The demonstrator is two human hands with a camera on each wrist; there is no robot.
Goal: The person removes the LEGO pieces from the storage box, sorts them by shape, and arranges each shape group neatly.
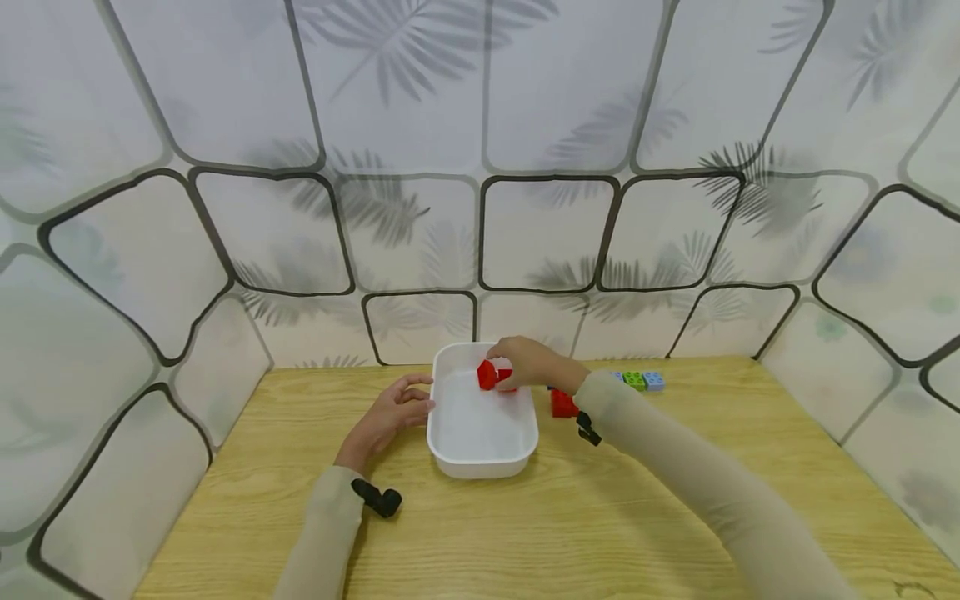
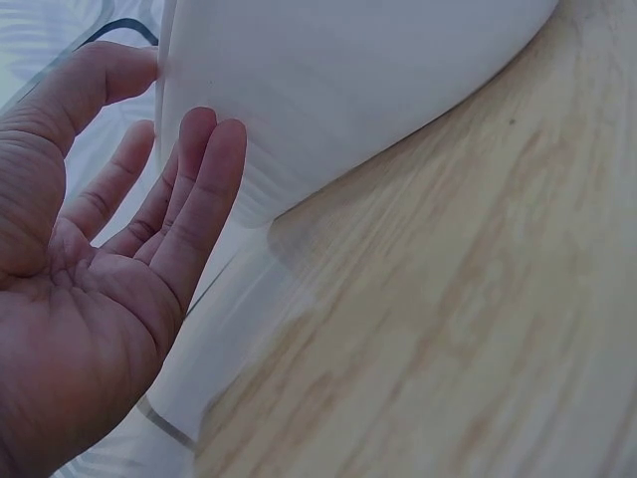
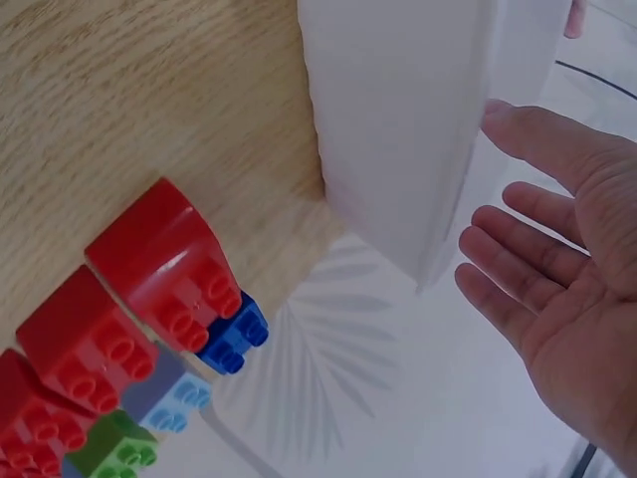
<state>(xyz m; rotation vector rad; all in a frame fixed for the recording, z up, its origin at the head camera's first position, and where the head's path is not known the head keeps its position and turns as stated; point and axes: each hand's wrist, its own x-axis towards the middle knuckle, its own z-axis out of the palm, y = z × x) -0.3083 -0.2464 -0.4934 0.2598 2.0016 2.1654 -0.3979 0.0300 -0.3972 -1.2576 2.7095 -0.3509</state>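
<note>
A white rectangular bin (image 1: pixel 480 429) stands on the wooden table. Beside its left wall is my left hand (image 1: pixel 388 415), thumb and fingertips right at the rim and outer side, fingers fairly straight in the left wrist view. My right hand (image 1: pixel 528 364) reaches over the bin's far right part. Its fingers are spread and loosely bent in the right wrist view, with nothing visible between them. Two red toy bricks (image 1: pixel 487 375) show inside the bin just under these fingertips, partly covered by the hand. In the right wrist view the bin's wall (image 3: pixel 398 129) hides them.
Right of the bin are more building bricks: a rounded red brick (image 3: pixel 164 259), other red bricks (image 3: pixel 85 339), a dark blue brick (image 3: pixel 234 334), light blue bricks (image 1: pixel 654 381) and a green brick (image 1: pixel 633 381). A patterned curtain (image 1: pixel 547 233) stands behind the table.
</note>
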